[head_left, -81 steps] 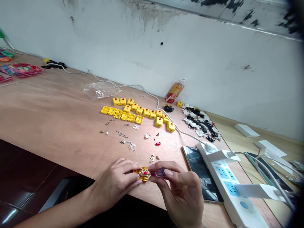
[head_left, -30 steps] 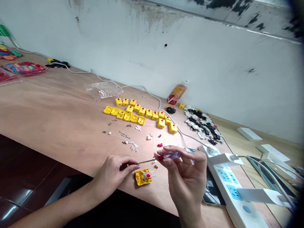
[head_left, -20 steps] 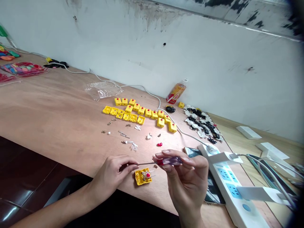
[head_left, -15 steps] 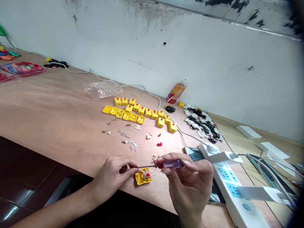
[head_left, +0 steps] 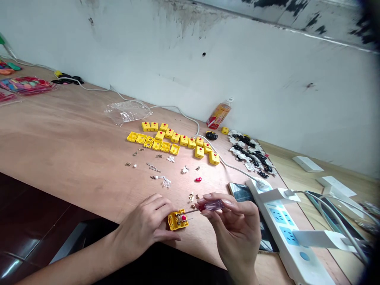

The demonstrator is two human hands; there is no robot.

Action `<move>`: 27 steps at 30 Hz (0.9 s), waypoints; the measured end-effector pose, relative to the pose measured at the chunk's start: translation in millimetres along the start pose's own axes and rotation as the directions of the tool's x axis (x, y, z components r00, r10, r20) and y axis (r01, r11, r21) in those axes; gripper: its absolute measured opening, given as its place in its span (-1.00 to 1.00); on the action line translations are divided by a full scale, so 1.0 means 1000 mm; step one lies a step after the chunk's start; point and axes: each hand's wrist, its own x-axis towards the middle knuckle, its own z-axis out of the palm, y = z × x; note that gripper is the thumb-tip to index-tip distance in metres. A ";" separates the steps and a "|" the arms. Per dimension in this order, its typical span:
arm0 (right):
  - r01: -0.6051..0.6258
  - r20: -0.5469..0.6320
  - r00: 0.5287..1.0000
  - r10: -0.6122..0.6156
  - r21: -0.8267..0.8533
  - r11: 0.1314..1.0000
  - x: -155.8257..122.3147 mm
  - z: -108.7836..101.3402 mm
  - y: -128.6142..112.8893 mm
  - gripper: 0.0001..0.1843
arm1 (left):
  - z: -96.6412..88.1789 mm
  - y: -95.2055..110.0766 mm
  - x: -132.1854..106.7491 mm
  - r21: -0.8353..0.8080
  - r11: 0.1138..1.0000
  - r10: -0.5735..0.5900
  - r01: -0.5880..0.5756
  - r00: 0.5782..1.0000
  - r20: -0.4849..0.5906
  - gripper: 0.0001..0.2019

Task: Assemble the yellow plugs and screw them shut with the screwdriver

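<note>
My right hand [head_left: 234, 221] holds a screwdriver [head_left: 211, 205] by its clear purple-red handle, its thin shaft pointing left. The shaft's tip reaches over an open yellow plastic half-shell [head_left: 173, 226] at the table's front edge. A red button [head_left: 183, 217], small metal parts and thin metal strips sit inside that shell. My left hand [head_left: 151, 219] grips the shell's left side, thumb below and fingers above it. Just beyond my hands lie small brass-coloured parts [head_left: 191, 197] and a loose red button [head_left: 198, 179].
Behind are several closed yellow boxes with red buttons [head_left: 199, 152] and open yellow shells [head_left: 156, 145]. Screws, metal strips and clear pieces [head_left: 166, 183] lie between. At right are a phone [head_left: 241, 192], a white power strip [head_left: 292, 241] and black-and-white parts [head_left: 252, 154]; a bottle [head_left: 219, 114] stands at the wall.
My left fingers have left the screwdriver's tip and now spread around the yellow shell. The screwdriver has shifted so its tip lies over the shell's inner parts.
</note>
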 end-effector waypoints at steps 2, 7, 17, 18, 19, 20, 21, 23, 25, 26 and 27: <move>-0.011 0.007 1.000 0.011 0.008 1.000 0.000 0.001 0.001 -0.52 | 0.000 0.000 0.000 0.006 1.000 0.000 0.000 1.000 0.010 -0.63; -0.024 0.037 0.999 0.024 0.014 1.000 0.000 0.001 0.001 -0.55 | 0.001 -0.002 -0.002 0.009 1.000 0.017 -0.017 1.000 0.004 -0.71; -0.034 0.169 0.985 0.042 -0.053 0.998 0.003 -0.003 0.000 -0.65 | 0.000 -0.003 -0.001 -0.077 0.997 -0.012 0.012 1.000 -0.008 -0.79; 0.021 0.147 0.989 -0.009 -0.081 0.996 0.003 -0.003 0.001 -0.60 | -0.001 -0.002 -0.001 -0.074 0.997 -0.011 0.011 1.000 -0.005 -0.82; 0.077 0.120 0.991 -0.063 -0.113 0.991 0.002 -0.003 0.003 -0.55 | -0.002 -0.001 -0.001 -0.069 0.998 -0.003 0.002 1.000 -0.005 -0.85; 0.124 0.098 0.989 -0.111 -0.142 0.982 0.002 -0.003 0.005 -0.49 | -0.003 0.000 -0.001 -0.064 0.998 0.010 -0.011 1.000 -0.008 -0.87; 0.158 0.089 0.986 -0.145 -0.166 0.973 0.002 -0.002 0.006 -0.46 | -0.003 0.000 -0.001 -0.062 0.998 0.024 -0.025 1.000 -0.017 -0.89; 0.169 0.124 0.981 -0.147 -0.189 0.967 0.001 -0.002 0.008 -0.46 | -0.001 -0.002 -0.002 -0.057 0.997 0.040 -0.042 0.998 -0.040 -0.91; 0.124 0.195 0.977 -0.086 -0.189 0.974 0.002 -0.001 0.006 -0.55 | 0.001 -0.005 -0.002 -0.051 0.998 0.046 -0.048 0.998 -0.049 -0.89; 0.095 0.231 0.972 -0.051 -0.182 0.979 0.002 -0.002 0.004 -0.59 | 0.002 -0.006 -0.003 -0.047 0.998 0.049 -0.051 0.998 -0.051 -0.86; 0.065 0.264 0.964 -0.018 -0.171 0.983 0.003 -0.003 0.002 -0.61 | 0.004 -0.008 -0.003 -0.045 0.998 0.052 -0.055 0.997 -0.052 -0.83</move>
